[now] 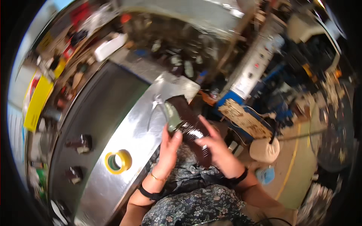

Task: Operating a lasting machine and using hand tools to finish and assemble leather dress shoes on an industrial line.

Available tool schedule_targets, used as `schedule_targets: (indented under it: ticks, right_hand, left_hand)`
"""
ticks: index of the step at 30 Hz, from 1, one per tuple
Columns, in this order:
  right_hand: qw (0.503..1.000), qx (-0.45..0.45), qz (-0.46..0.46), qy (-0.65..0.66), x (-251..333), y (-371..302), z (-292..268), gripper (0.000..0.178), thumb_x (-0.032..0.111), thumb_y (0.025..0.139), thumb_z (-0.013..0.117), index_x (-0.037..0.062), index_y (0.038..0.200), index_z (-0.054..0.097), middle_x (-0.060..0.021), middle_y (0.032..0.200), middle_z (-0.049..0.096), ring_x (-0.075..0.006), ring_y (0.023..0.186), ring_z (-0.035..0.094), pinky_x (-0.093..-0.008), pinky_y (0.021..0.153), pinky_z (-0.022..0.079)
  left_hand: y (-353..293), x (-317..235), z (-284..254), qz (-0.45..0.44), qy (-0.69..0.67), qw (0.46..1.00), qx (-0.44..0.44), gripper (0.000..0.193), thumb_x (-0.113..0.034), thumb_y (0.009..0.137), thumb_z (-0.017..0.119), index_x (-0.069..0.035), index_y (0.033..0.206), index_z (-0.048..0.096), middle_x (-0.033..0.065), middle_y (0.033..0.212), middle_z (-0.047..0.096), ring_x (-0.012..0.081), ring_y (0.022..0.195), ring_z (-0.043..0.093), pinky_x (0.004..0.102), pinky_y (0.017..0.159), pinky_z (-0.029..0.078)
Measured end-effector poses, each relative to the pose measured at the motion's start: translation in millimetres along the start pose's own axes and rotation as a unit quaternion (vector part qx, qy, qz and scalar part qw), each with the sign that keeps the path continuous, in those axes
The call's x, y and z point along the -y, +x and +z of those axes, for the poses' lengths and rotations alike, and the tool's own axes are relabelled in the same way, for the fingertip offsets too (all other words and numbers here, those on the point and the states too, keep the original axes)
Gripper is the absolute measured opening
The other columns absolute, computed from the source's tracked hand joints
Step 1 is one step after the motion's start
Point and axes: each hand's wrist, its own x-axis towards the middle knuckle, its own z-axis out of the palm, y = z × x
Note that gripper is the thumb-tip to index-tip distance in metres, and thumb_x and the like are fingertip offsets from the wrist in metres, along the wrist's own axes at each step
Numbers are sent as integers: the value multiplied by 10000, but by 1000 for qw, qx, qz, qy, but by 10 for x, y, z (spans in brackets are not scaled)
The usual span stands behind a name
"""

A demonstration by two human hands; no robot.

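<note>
Between my two hands is a glossy dark brown boot upper (188, 116), tilted in front of my body. A pale green piece that looks like a shoe last (172, 116) lies along its left side, and I cannot tell how far it sits inside. My left hand (170, 148) is closed on the green piece and the near edge of the upper, thumb on top. From the right, my right hand (217, 147) grips the upper, its fingers partly behind it. A roll of yellow tape (118, 162) lies on the metal table to the left.
The shiny metal table (113, 192) runs beside a dark conveyor belt (102, 90). Two dark brown shoe pieces, one of them a shoe piece (81, 143), sit on the belt. At the right are a blue and grey machine (249, 71), a whitish jug (265, 150) and a light blue container (265, 175).
</note>
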Motion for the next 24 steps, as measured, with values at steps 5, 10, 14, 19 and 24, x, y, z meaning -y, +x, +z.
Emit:
schedule_targets:
  ticks: [5,10,14,19,24]
  right_hand:
    - [915,-171,-240,-275,1309,-834,-978,836,-13,757,686,-8,1507,318,-94,1456,456,-182,1279,472,-310,1084,358]
    - [663,-386,-386,-512,2573,-1376,-2209,782,11,681,749,42,1419,492,-103,1294,591,-180,1182,557,-309,973,454]
    - [414,-586,-242,-653,3274,-1594,-2838,736,260,680,713,240,1398,553,-131,1131,624,-321,1006,639,-375,880,493]
    - [514,-566,-157,-625,3628,-1479,-2940,746,277,674,701,294,1402,544,-134,1210,619,-325,1048,636,-412,904,486]
    - [374,-529,-65,-759,3676,-1291,-3033,718,325,673,705,290,1377,570,-149,1120,688,-341,1038,659,-426,932,501]
  left_hand:
    - [-312,-175,282,235,378,861,247,596,-123,824,751,30,1344,504,212,1314,578,346,1215,568,393,1041,432]
    - [-721,248,-305,-4,214,965,153,423,-23,912,653,26,1315,532,136,1235,636,179,1097,627,296,940,500]
    - [-821,329,-683,-58,185,978,76,308,7,933,620,36,1235,568,106,1114,661,144,995,623,273,927,500]
    - [-853,263,-617,-56,177,982,42,286,-1,952,592,38,1234,565,105,1111,659,146,988,626,272,927,498]
    - [-856,250,-213,-64,161,980,96,290,-12,953,601,40,1236,567,105,1114,660,149,986,629,275,928,496]
